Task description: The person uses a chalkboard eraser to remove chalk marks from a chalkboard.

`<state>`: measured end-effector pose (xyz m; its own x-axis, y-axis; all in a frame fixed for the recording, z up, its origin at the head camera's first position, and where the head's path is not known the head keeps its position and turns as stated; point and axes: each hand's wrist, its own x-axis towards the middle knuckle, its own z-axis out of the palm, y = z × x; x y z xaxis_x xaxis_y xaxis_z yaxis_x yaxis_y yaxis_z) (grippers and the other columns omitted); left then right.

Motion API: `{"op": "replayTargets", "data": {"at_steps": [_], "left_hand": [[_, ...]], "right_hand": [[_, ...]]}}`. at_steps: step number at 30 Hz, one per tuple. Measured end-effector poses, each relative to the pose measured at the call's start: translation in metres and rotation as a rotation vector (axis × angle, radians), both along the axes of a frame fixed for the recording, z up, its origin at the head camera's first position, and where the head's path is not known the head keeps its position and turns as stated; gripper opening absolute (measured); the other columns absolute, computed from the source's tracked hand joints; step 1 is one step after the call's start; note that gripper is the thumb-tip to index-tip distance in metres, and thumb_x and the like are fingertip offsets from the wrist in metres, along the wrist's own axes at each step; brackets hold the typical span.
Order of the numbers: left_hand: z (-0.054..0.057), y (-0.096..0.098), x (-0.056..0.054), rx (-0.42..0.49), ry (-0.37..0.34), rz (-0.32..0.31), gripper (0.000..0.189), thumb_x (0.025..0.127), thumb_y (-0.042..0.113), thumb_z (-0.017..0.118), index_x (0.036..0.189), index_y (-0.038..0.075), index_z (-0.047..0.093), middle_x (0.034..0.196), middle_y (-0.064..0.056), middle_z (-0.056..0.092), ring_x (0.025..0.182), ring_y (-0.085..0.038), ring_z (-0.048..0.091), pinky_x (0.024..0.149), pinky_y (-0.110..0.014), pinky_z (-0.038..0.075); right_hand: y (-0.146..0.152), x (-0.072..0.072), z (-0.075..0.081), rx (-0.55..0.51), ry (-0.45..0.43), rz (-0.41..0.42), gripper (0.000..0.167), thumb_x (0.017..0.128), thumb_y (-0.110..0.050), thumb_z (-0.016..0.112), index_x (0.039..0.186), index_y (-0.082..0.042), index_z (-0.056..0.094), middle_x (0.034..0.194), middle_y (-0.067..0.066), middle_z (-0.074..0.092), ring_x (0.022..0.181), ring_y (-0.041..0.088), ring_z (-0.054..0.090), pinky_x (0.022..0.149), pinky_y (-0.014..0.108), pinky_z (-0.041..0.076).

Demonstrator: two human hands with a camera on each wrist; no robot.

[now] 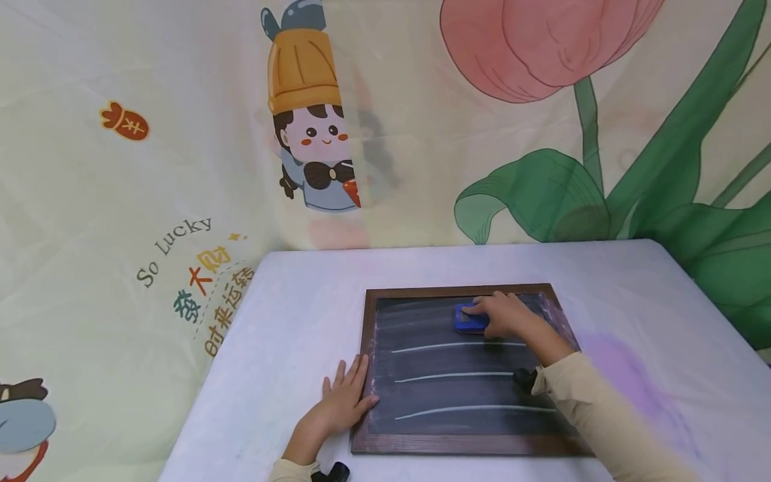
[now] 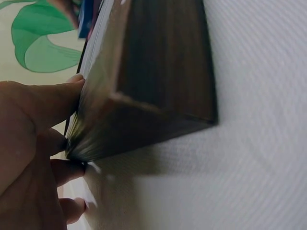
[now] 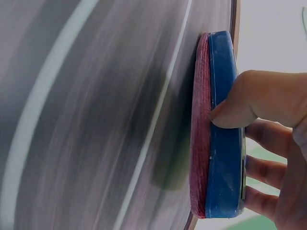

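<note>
A blackboard (image 1: 446, 393) in a brown wooden frame (image 1: 470, 444) lies flat on the table. Three pale chalk lines (image 1: 453, 377) run across it. Near its top, my right hand (image 1: 504, 316) grips a blue board eraser (image 1: 471, 325). The right wrist view shows the thumb (image 3: 235, 114) on the eraser's near side and other fingers on its far side, its reddish felt pad (image 3: 199, 143) facing the board. My left hand (image 1: 345, 403) rests at the frame's left edge with fingers spread, the thumb (image 2: 57, 103) on the frame.
A white cloth covers the table (image 1: 289, 321) around the board. A purple stain (image 1: 614, 368) marks it on the right. Behind stands a wall hanging printed with a pink tulip (image 1: 542, 47) and a cartoon figure (image 1: 316, 147). Black straps with small devices (image 1: 525, 380) sit at both wrists.
</note>
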<state>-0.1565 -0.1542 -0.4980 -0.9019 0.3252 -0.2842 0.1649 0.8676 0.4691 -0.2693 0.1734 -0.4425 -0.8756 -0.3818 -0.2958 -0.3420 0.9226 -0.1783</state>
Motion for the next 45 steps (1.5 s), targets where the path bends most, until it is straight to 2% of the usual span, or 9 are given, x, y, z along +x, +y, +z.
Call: {"op": "replayTargets", "data": {"at_steps": [10, 17, 20, 27, 33, 36, 40, 45], "left_hand": [[0.001, -0.002, 0.0, -0.008, -0.009, 0.009, 0.076, 0.091, 0.044, 0.048, 0.146, 0.005, 0.013, 0.151, -0.018, 0.015, 0.137, -0.047, 0.007, 0.098, -0.071, 0.008], [-0.003, 0.003, -0.001, -0.004, -0.01, 0.001, 0.076, 0.091, 0.044, 0.047, 0.146, 0.005, 0.013, 0.151, -0.018, 0.015, 0.137, -0.046, 0.007, 0.098, -0.071, 0.008], [-0.004, 0.004, 0.0, 0.007, -0.006, -0.001, 0.076, 0.091, 0.044, 0.048, 0.146, 0.005, 0.014, 0.151, -0.018, 0.016, 0.137, -0.046, 0.007, 0.098, -0.071, 0.007], [-0.004, 0.0, 0.001, 0.0, 0.003, 0.009, 0.075, 0.091, 0.043, 0.047, 0.146, 0.005, 0.014, 0.152, -0.018, 0.015, 0.137, -0.045, 0.006, 0.099, -0.071, 0.006], [-0.005, 0.001, -0.001, 0.018, 0.011, 0.006, 0.075, 0.091, 0.042, 0.048, 0.146, 0.004, 0.015, 0.151, -0.019, 0.016, 0.137, -0.046, 0.006, 0.099, -0.071, 0.005], [-0.005, 0.001, -0.001, 0.013, 0.011, 0.009, 0.075, 0.091, 0.042, 0.048, 0.146, 0.004, 0.014, 0.151, -0.019, 0.015, 0.137, -0.046, 0.006, 0.099, -0.071, 0.005], [-0.005, 0.001, -0.002, 0.011, 0.018, 0.012, 0.075, 0.091, 0.041, 0.049, 0.146, 0.003, 0.014, 0.151, -0.02, 0.015, 0.137, -0.046, 0.006, 0.098, -0.071, 0.005], [-0.005, 0.001, -0.001, 0.022, 0.024, 0.007, 0.074, 0.091, 0.04, 0.049, 0.146, 0.003, 0.014, 0.151, -0.02, 0.016, 0.137, -0.046, 0.006, 0.098, -0.072, 0.005]], "right_hand": [[0.074, 0.011, 0.0, 0.02, 0.031, -0.093, 0.065, 0.067, -0.016, 0.077, 0.127, -0.014, 0.055, 0.132, 0.023, 0.048, 0.115, 0.049, 0.042, 0.088, 0.061, 0.034], [0.104, 0.022, 0.002, 0.014, 0.016, -0.14, 0.061, 0.068, -0.012, 0.072, 0.127, -0.011, 0.055, 0.132, 0.027, 0.045, 0.107, 0.048, 0.047, 0.078, 0.053, 0.038], [0.111, 0.028, -0.001, -0.023, 0.022, -0.155, 0.062, 0.069, -0.012, 0.071, 0.129, -0.01, 0.053, 0.13, 0.03, 0.045, 0.104, 0.048, 0.048, 0.074, 0.051, 0.039], [0.105, 0.044, -0.017, -0.072, 0.116, -0.199, 0.068, 0.072, -0.026, 0.07, 0.133, -0.006, 0.047, 0.13, 0.03, 0.045, 0.097, 0.047, 0.051, 0.069, 0.054, 0.043], [0.095, 0.061, -0.017, -0.065, 0.125, -0.288, 0.068, 0.075, -0.029, 0.067, 0.134, -0.003, 0.044, 0.128, 0.033, 0.045, 0.092, 0.048, 0.051, 0.066, 0.053, 0.044], [0.085, 0.07, -0.018, -0.072, 0.134, -0.333, 0.069, 0.076, -0.03, 0.065, 0.133, 0.0, 0.043, 0.124, 0.034, 0.047, 0.087, 0.045, 0.054, 0.061, 0.048, 0.045], [0.071, 0.08, -0.02, -0.083, 0.19, -0.379, 0.068, 0.077, -0.032, 0.064, 0.13, 0.006, 0.044, 0.114, 0.038, 0.051, 0.082, 0.046, 0.057, 0.058, 0.048, 0.046], [0.061, 0.086, -0.021, -0.06, 0.21, -0.423, 0.068, 0.079, -0.033, 0.062, 0.131, 0.007, 0.043, 0.112, 0.039, 0.051, 0.087, 0.051, 0.055, 0.06, 0.051, 0.047]]}}
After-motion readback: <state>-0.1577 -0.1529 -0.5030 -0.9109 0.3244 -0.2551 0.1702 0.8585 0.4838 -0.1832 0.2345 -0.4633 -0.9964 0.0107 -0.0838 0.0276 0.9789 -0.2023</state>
